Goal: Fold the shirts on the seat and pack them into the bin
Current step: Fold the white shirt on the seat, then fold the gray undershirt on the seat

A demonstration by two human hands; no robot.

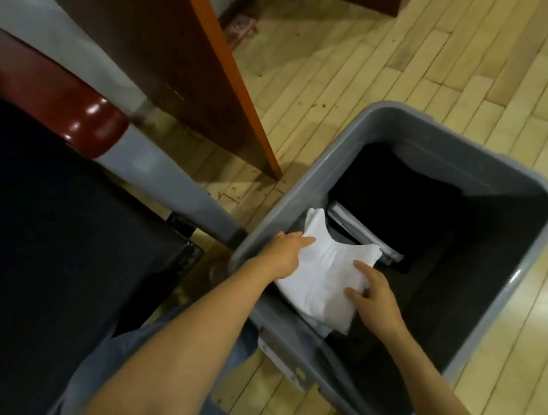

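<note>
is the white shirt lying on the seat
No, the shirt is inside the bin, with the left hand and right hand holding it.

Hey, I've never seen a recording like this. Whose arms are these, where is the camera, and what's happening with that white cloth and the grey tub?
There is no machine here. This is a single picture from a wide-angle camera worn on a person's head, looking down, so the two bare arms are that person's own. The left hand and the right hand together hold a white folded shirt by its edges, over the left side of an open grey plastic bin. The bin stands on a pale wooden floor. Its inside is dark. A lighter folded item shows beside the shirt, but I cannot tell what it is. The black seat is on the left.
</note>
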